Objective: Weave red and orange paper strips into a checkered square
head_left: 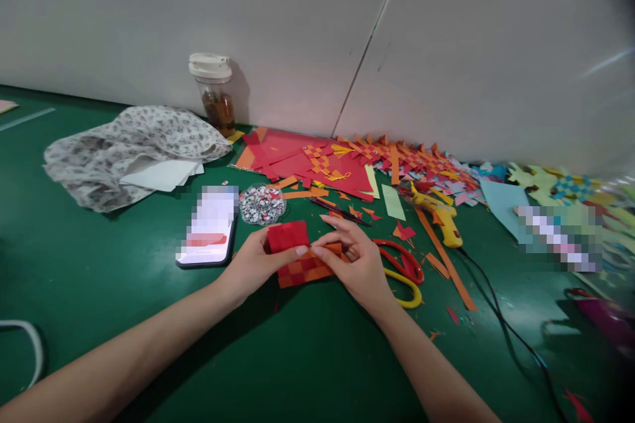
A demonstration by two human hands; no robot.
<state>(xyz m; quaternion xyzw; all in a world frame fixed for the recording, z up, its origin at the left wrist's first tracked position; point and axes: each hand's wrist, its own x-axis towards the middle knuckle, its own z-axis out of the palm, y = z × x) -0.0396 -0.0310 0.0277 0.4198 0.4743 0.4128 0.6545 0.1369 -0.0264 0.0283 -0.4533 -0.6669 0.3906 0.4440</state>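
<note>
A red and orange woven paper piece [303,272] is held above the green table between my two hands. My left hand [258,258] is closed on its left side, the thumb pressed over the red part at the top. At the piece's upper right, my right hand [354,261] pinches the edge with thumb and index finger, its other fingers curled or raised. The two thumb tips nearly meet at the middle. Scissors with red and yellow handles [409,262] lie just right of my right hand.
A phone [208,228] and a round case of small pieces [262,204] lie left of my hands. Behind are red paper sheets [282,145], woven paper shapes [426,162] and a lidded cup [217,102]. A yellow glue gun [449,225] with a black cord lies right.
</note>
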